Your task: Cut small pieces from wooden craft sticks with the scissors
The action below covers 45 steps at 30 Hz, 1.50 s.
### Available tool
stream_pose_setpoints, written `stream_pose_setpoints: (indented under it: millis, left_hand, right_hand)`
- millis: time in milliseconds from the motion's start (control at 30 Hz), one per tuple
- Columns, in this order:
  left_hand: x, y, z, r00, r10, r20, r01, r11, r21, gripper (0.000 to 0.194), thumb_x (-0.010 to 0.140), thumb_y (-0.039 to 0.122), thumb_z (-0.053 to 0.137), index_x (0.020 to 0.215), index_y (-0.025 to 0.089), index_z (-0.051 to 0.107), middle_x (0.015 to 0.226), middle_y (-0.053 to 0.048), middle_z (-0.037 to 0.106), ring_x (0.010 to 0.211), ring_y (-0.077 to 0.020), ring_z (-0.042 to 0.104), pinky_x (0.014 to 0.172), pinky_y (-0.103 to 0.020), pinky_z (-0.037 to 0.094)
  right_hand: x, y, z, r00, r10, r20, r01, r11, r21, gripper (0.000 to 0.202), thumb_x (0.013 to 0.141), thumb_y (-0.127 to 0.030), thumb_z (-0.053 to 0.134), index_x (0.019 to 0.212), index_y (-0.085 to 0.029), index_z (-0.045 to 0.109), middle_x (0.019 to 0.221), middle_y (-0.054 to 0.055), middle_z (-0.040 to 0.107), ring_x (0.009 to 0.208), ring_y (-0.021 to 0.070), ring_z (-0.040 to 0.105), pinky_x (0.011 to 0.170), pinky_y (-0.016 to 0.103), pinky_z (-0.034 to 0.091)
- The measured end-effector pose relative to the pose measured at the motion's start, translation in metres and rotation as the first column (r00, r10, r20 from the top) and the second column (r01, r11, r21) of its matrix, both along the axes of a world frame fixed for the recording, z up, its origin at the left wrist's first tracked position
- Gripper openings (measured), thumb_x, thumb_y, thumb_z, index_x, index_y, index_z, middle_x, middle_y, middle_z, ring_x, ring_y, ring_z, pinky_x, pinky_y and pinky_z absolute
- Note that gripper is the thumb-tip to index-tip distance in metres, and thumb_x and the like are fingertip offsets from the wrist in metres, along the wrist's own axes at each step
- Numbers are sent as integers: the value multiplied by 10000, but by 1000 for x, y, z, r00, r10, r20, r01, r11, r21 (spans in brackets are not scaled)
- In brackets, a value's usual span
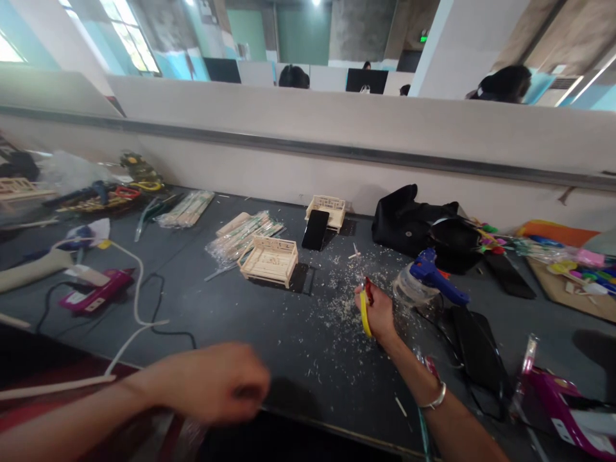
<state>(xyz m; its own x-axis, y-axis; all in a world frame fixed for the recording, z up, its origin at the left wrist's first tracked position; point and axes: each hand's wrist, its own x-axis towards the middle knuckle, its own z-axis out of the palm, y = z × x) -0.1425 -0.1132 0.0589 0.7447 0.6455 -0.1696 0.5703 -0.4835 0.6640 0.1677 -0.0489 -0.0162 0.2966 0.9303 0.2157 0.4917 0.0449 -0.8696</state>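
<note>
My right hand [380, 311] is closed around cutting pliers [366, 314] with yellow and red handles, held above the scattered pale chips on the dark tabletop. My left hand [224, 383], slightly blurred, is curled shut over the near table edge. Whatever its fingers may hold is hidden. In the middle of the table stands a small wooden model bench [269, 262] with a railed back. Behind it, a black phone [316, 230] leans against a second model bench [334, 208].
Plastic-wrapped wooden sticks [250, 232] lie behind the nearer bench. At right are a blue glue gun [436, 276], a black bag [414, 224] and a black power bank [481, 350]. A magenta device [96, 292] and a pale cable [138, 289] lie left. A partition [308, 115] stands behind.
</note>
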Motion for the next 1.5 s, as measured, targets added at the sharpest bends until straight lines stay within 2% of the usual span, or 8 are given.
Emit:
stream_pose_setpoints:
  millis: [33,100,200,267,433,967,1333,1500]
  left_hand:
    - [21,22,1,998,-22,65,28,995,-93,85,790,249,588,780,234,671,712,30,655,661,-117,604,635,-234,472]
    - [65,64,-3,928,189,321,-133,973,-188,156,811,263,526,887,195,643,674,15,627,544,-95,562,534,-221,437]
    - [120,106,-13,632,430,645,-271,902,-335,256,778,324,567,986,176,584,729,14,583,515,-79,540,524,-227,450]
    - [143,119,-19,498,463,733,-236,886,-399,310,725,331,634,988,178,574,757,16,571,547,-79,545,543,-227,463]
    - [161,126,-29,390,478,787,-146,876,-460,332,696,375,678,943,170,592,745,15,593,560,-83,552,571,-235,473]
    - [152,123,-48,383,478,790,-213,878,-428,231,745,379,618,730,157,553,560,38,560,452,-74,499,470,-204,406]
    - [150,117,-45,497,438,749,-267,899,-348,257,781,401,565,700,158,546,553,31,556,423,-64,493,439,-186,376]
    - [148,113,-49,500,429,752,-254,903,-346,298,793,444,543,699,162,538,543,36,543,417,-62,486,431,-182,371]
  right_hand:
    - [0,0,0,1000,9,-5,-9,1000,5,263,648,-399,484,742,-189,611,600,9,604,545,151,523,543,252,428]
    - [0,0,1,1000,20,2,-20,1000,14,263,639,-393,489,750,-189,612,591,4,598,529,149,513,530,252,422]
    - [-1,-1,2,999,22,30,-23,1000,21,207,640,-372,475,690,-204,584,540,-12,564,503,147,492,508,250,407]
    - [-1,-1,2,999,30,39,-31,999,24,191,643,-361,463,677,-207,570,542,-11,567,509,150,502,509,250,407]
    - [-1,-1,2,996,65,65,-66,998,8,250,622,-329,472,789,-188,593,592,-2,604,542,163,537,523,250,415]
    - [1,-4,1,879,127,459,-62,986,-153,220,644,-204,491,839,-215,591,631,9,611,559,161,549,527,225,355]
    - [-3,-6,2,845,144,515,-74,985,-153,266,647,-168,514,905,-207,562,638,0,594,557,153,529,521,225,314]
    - [-5,-7,3,845,171,507,-105,982,-157,249,645,-170,519,890,-204,543,617,-12,565,541,146,511,512,225,304]
